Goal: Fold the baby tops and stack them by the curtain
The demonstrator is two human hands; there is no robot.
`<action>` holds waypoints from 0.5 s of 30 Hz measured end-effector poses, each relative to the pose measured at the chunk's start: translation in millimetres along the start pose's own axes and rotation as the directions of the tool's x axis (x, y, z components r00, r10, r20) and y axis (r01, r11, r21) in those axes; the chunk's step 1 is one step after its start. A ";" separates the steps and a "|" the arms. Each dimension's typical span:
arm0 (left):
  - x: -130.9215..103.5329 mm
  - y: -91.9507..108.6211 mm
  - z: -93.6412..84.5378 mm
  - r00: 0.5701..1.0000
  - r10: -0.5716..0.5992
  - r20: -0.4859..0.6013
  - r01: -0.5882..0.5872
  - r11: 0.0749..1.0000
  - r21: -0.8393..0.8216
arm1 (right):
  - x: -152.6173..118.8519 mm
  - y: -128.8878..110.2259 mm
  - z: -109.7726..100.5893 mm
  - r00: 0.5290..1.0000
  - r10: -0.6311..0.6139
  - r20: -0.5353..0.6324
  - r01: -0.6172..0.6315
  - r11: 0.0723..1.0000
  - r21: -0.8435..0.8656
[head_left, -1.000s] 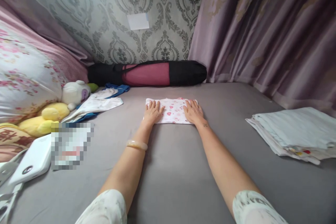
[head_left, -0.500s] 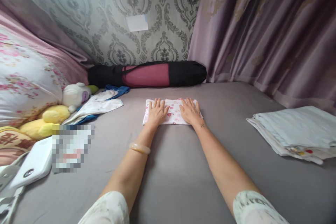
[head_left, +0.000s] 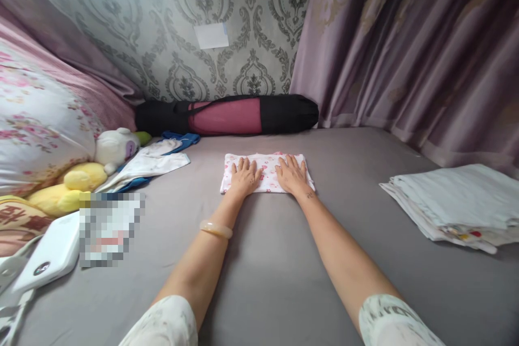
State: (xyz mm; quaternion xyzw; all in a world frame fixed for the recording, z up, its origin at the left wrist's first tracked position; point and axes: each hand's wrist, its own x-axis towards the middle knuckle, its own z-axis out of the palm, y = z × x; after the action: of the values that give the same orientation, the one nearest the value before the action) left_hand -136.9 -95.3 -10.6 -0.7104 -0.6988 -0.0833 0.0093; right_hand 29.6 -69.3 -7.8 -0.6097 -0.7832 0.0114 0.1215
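A folded white cloth with a pink and red print [head_left: 268, 170] lies flat on the grey bed sheet [head_left: 259, 259]. On its left part rests my left hand [head_left: 244, 177], palm down with the fingers spread. My right hand [head_left: 292, 174] lies the same way on the cloth's right part. Neither hand grips the fabric; both press or rest on top of it. Parts of the cloth under the palms are hidden. A pale bangle [head_left: 216, 229] sits on my left forearm.
Folded pale fabrics [head_left: 458, 200] are stacked at the right. Along the wall lies a black and maroon bag [head_left: 227, 115]. To the left are loose clothes [head_left: 156, 162], a yellow plush toy [head_left: 60, 194], a white power bank [head_left: 52, 251] with a cable, and a floral pillow [head_left: 40, 124].
Both hands have slid slightly on the cloth, the fingertips a little nearer to me and the right hand slightly inward. The cloth stays in place.
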 end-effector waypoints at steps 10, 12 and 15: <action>-5.4 34.5 13.7 0.999 0.049 0.001 -0.048 0.996 -0.075 | -4.6 -16.2 3.8 1.000 -0.013 0.015 0.012 0.999 0.045; -5.6 34.1 14.9 0.999 0.046 0.004 -0.046 0.996 -0.075 | -5.0 -15.3 4.1 1.000 -0.013 0.013 0.012 0.999 0.046; -5.7 33.7 11.6 0.999 0.050 0.014 -0.049 0.995 -0.092 | -5.3 -14.2 3.0 1.000 -0.013 0.023 0.012 0.999 0.043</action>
State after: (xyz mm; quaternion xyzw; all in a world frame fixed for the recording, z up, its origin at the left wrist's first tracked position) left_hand -102.2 -100.3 -19.3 -0.7277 -0.6766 -0.1093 -0.0268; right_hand 16.7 -77.7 -9.3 -0.6019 -0.7879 0.0343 0.1254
